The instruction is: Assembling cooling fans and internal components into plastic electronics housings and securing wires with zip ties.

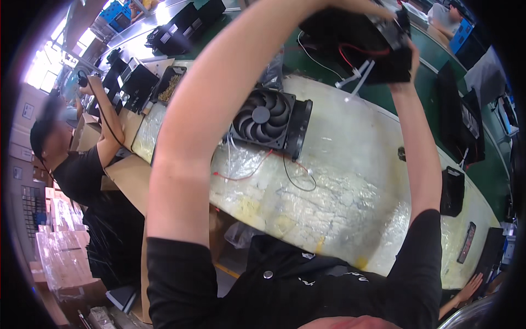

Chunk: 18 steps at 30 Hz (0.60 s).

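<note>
Fingers of the right hand (pixel 412 66) are curled round the near right end of a black housing (pixel 350 52), gripping its edge; up at the far side comes the left hand (pixel 375 7), stretched across the top, cut by the picture's rim, so how tightly those fingers close, or on what, I cannot tell. And there's the housing, right between the two hands, tilted, a red wire (pixel 361 50) looping over it and white connectors (pixel 359 78) dangling just left of the right fingers. Well to the left of that grip, and nearer the body, a black fan (pixel 261 114) lies face up on the pale, film-covered worktable (pixel 350 175), thin leads trailing beside it. Right of the right fingers, another black housing (pixel 459 123) sits on the green conveyor (pixel 430 118); far left of both hands, a co-worker (pixel 74 164) raises an arm.
</note>
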Tool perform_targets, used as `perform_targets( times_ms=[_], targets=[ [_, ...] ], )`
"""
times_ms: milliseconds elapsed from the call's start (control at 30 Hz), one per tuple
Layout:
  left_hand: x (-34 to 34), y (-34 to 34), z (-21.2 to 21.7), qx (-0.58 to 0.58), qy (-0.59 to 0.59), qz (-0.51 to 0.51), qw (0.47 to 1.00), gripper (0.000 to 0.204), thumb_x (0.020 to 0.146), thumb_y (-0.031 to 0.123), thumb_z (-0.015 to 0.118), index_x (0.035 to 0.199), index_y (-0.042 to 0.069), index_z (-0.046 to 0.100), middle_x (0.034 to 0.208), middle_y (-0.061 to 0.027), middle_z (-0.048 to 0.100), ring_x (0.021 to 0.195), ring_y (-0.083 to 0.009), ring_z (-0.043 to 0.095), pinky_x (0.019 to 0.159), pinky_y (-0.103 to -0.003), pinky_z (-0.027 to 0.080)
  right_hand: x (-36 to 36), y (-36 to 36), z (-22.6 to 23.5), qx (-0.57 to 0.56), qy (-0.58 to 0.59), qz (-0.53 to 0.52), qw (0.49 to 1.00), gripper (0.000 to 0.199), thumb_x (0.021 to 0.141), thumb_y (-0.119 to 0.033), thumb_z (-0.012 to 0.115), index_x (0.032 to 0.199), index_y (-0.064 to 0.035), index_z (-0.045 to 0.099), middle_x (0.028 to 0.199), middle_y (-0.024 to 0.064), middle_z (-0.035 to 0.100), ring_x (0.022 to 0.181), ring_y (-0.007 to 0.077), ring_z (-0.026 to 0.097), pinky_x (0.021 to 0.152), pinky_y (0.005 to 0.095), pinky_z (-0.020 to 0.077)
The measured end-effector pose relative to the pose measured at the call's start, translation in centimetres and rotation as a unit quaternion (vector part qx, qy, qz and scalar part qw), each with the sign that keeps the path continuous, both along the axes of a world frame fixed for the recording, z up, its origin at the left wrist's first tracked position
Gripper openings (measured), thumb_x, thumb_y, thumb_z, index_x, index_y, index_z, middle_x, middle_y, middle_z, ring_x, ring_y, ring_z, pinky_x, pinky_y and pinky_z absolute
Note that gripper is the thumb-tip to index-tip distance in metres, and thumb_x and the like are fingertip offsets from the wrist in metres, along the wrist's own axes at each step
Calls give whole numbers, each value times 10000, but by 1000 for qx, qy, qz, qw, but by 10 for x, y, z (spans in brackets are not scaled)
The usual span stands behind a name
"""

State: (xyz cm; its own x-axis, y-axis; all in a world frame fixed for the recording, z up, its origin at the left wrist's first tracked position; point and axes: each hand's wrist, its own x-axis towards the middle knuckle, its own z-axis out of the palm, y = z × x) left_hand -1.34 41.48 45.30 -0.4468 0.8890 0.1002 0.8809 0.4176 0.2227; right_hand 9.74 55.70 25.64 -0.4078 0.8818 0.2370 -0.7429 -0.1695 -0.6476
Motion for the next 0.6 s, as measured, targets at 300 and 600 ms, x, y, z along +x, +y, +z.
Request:
perform_targets(
  times_ms=[300,600],
  targets=[
    [-152,117,-45,82,103,-27,991,869,716,702,638,1249,17,591,1287,-205,577,1171,-341,557,970,-484,432,-151,53,18,-30,49,154,986,361,825,-360,585,1002,-64,692,940,95,723,836,256,689,832,394,560],
    [-204,128,-80,213,159,243,933,1157,714,766,593,1403,-135,370,1420,-309,430,1340,-397,414,1139,-448,268,-225,51,10,10,25,208,978,332,799,-349,581,930,-62,684,877,86,715,824,257,678,799,383,547]
  ],
)
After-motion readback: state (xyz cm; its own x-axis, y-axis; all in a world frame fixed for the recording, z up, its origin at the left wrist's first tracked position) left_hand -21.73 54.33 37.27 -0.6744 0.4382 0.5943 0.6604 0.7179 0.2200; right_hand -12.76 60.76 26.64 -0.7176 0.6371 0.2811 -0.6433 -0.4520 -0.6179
